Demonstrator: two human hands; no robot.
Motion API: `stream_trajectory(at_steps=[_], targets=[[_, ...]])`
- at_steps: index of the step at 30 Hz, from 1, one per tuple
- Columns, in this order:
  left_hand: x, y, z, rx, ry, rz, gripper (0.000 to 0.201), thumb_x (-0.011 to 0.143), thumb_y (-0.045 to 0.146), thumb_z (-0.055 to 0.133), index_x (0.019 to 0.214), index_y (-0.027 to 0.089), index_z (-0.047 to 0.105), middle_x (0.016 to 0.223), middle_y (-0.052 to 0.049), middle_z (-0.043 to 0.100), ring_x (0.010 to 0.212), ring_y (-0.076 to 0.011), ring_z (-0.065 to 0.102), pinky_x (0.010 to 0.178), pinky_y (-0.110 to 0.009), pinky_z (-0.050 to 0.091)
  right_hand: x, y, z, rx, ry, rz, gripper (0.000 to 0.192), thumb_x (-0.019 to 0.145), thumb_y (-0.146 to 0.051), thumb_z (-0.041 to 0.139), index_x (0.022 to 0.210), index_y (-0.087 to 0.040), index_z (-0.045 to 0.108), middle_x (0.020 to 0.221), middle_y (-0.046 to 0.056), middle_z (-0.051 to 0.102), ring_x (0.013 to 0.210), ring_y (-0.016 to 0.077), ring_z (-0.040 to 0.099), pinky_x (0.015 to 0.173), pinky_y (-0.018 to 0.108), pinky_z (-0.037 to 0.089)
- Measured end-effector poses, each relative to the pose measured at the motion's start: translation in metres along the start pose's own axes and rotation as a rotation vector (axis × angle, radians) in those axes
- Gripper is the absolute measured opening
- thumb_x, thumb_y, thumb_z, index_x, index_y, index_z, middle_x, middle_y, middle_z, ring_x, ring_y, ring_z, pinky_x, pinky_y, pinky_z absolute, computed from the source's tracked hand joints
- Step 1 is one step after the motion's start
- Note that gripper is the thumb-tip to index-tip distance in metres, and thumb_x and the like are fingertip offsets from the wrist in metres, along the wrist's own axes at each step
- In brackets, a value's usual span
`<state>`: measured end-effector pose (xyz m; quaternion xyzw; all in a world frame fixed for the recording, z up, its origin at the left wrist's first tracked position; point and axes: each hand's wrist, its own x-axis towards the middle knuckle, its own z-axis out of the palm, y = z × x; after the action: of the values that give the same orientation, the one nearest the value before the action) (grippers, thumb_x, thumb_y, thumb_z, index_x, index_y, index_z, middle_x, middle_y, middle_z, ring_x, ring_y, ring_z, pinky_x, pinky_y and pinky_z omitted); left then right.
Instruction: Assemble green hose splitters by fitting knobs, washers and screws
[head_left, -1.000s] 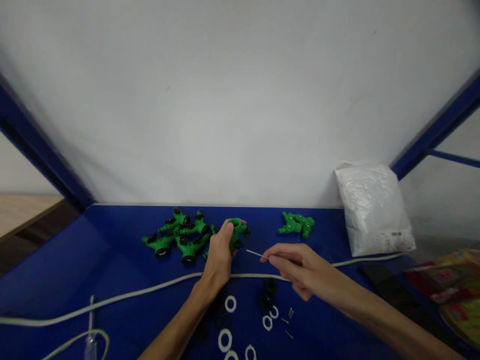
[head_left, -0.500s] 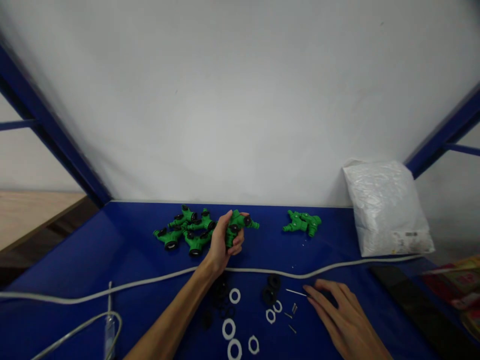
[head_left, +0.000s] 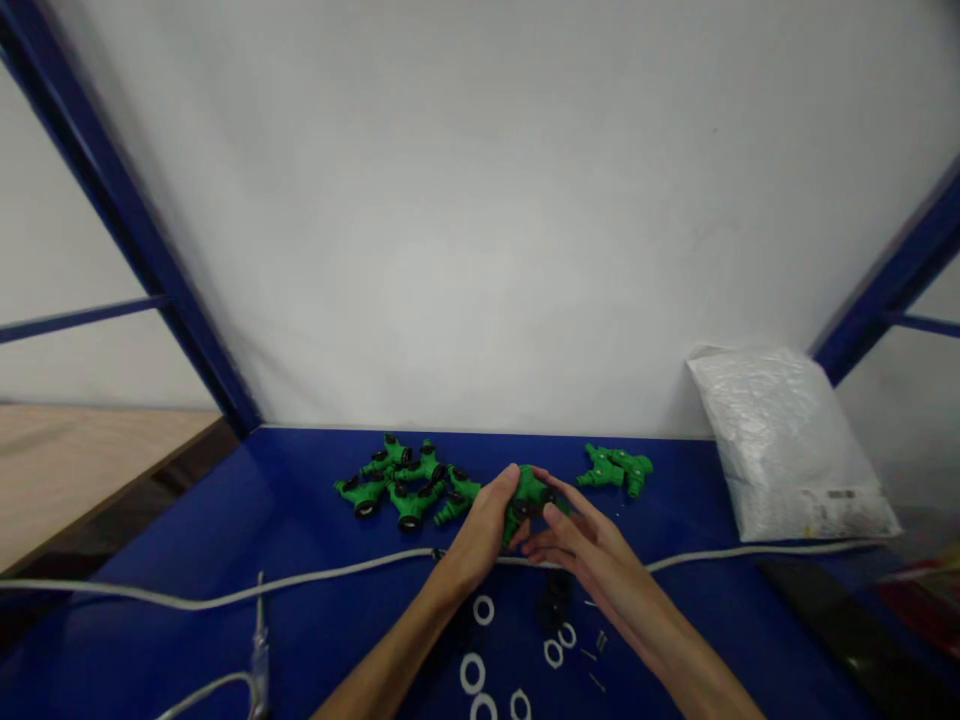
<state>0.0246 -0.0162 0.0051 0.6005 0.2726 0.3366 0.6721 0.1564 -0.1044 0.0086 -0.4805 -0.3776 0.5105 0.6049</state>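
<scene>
My left hand (head_left: 480, 530) grips a green plastic connector (head_left: 531, 492) with black caps, lifted just above the blue table (head_left: 187, 560). My right hand (head_left: 581, 545) has come up against it, fingertips touching the connector from the right; whether it holds anything small is hidden. A pile of several similar green connectors (head_left: 405, 485) lies to the left of my hands, and a separate green connector pair (head_left: 619, 468) sits to the right.
A white cable (head_left: 225, 598) runs across the table. White rings (head_left: 484, 610), black rings (head_left: 555, 595) and small metal pins (head_left: 600, 640) lie near me. A white plastic bag (head_left: 787, 440) leans at the back right. Blue frame bars stand at both sides.
My right hand put the thin metal pin down near the rings, then rose back to the connector. My left hand shifted the connector right. The camera view turned slightly.
</scene>
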Motion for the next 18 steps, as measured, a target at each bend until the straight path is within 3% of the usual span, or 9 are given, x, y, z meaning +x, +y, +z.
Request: stream_trajectory(at_steps=[2,4,7,9,11,12,14,18], targets=[[-0.004,0.006,-0.001,0.109,0.084,0.05,0.07,0.096,0.068,0.033,0.13,0.014,0.064,0.06,0.0,0.058,0.052,-0.0166,0.051,0.053,-0.027,0.041,0.011,0.0,0.021,0.154,-0.035,0.008,0.053,0.077,-0.049,0.082,0.118,-0.022,0.062,0.084,0.002,0.071,0.072,0.0194,0.07,0.073,0.036,0.056],[-0.012,0.015,-0.009,0.317,0.184,0.141,0.065,0.099,0.062,0.032,0.136,0.018,0.061,0.078,-0.005,0.07,0.073,-0.0229,0.063,0.072,-0.034,0.05,0.017,0.005,0.031,0.207,-0.036,0.002,0.048,0.074,-0.045,0.086,0.11,-0.023,0.063,0.088,0.001,0.072,0.075,0.019,0.07,0.073,0.035,0.054],[-0.038,0.026,-0.027,0.654,0.34,0.252,0.05,0.101,0.051,0.04,0.135,0.023,0.063,0.108,-0.011,0.073,0.1,-0.0278,0.065,0.096,-0.04,0.046,0.027,0.01,0.03,0.255,-0.036,0.017,0.049,0.071,-0.043,0.088,0.109,-0.026,0.062,0.095,0.0,0.073,0.08,0.0194,0.071,0.075,0.035,0.054],[-0.066,0.026,-0.037,0.777,0.393,0.237,0.04,0.1,0.045,0.046,0.128,0.025,0.066,0.107,-0.009,0.071,0.092,-0.0242,0.065,0.09,-0.036,0.048,0.037,0.012,0.024,0.287,-0.025,0.026,0.049,0.069,-0.042,0.089,0.107,-0.026,0.063,0.092,0.0,0.074,0.078,0.0186,0.071,0.073,0.033,0.054],[-0.097,0.018,-0.044,0.861,0.305,0.14,0.029,0.099,0.043,0.05,0.111,0.027,0.071,0.095,-0.005,0.068,0.075,-0.0193,0.063,0.073,-0.03,0.05,0.046,0.013,0.017,0.313,-0.017,0.042,0.048,0.066,-0.04,0.091,0.103,-0.023,0.064,0.088,0.0,0.074,0.074,0.018,0.071,0.07,0.032,0.054],[-0.111,0.012,-0.046,0.907,0.213,0.102,0.024,0.099,0.04,0.053,0.106,0.027,0.072,0.093,-0.004,0.067,0.077,-0.0187,0.063,0.073,-0.029,0.051,0.049,0.014,0.014,0.327,-0.016,0.053,0.048,0.064,-0.038,0.092,0.1,-0.022,0.064,0.085,0.0,0.075,0.071,0.0179,0.071,0.069,0.032,0.054],[-0.132,0.0,-0.049,1.006,0.064,0.087,0.019,0.098,0.029,0.057,0.108,0.029,0.073,0.102,-0.004,0.066,0.093,-0.02,0.064,0.082,-0.029,0.052,0.053,0.016,0.011,0.359,-0.011,0.074,0.048,0.061,-0.035,0.093,0.096,-0.022,0.064,0.08,-0.001,0.074,0.067,0.0173,0.071,0.068,0.032,0.054],[-0.139,-0.018,-0.052,1.179,-0.02,0.089,0.026,0.096,0.021,0.059,0.117,0.03,0.071,0.108,-0.005,0.067,0.098,-0.0213,0.064,0.087,-0.033,0.054,0.05,0.018,0.007,0.413,-0.024,0.102,0.048,0.059,-0.029,0.095,0.094,-0.023,0.064,0.081,-0.002,0.076,0.074,0.0187,0.074,0.08,0.037,0.056]])
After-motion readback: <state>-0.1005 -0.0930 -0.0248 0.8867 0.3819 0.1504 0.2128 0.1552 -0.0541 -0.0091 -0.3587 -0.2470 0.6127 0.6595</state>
